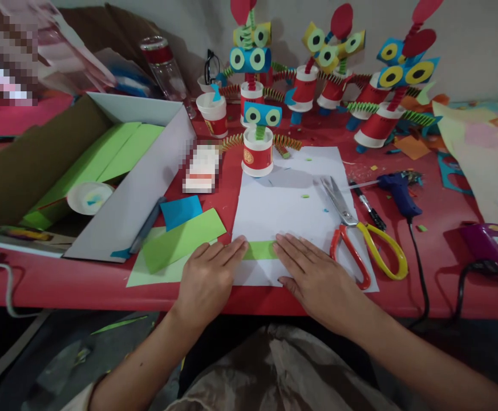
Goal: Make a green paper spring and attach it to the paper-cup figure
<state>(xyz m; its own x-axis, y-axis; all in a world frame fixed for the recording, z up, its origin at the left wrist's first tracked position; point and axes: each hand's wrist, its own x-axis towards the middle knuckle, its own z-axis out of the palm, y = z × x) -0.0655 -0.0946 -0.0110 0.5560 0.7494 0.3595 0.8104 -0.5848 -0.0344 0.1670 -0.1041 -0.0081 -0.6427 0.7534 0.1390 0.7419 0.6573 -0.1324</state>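
A green paper strip (260, 250) lies across a white sheet (283, 220) near the table's front edge. At its left end rest the bent fingers of my left hand (210, 279), pressing down; the thumb is hidden. My right hand (317, 277) lies flat on the strip's right end, fingers stretched out. To the right, scissors (347, 220) with one red and one yellow handle lie with their blades slightly apart. Left of my hands, a green paper rectangle (184, 240) and a blue paper piece (182, 212) overlap on a pale green sheet (135, 275).
A paper-cup figure (258, 153) stands at the white sheet's far edge, with several more behind. A white box (135, 177) holding green paper sits left. A blue glue gun (400, 193), a black marker (371, 208) and a purple device (494, 248) lie right.
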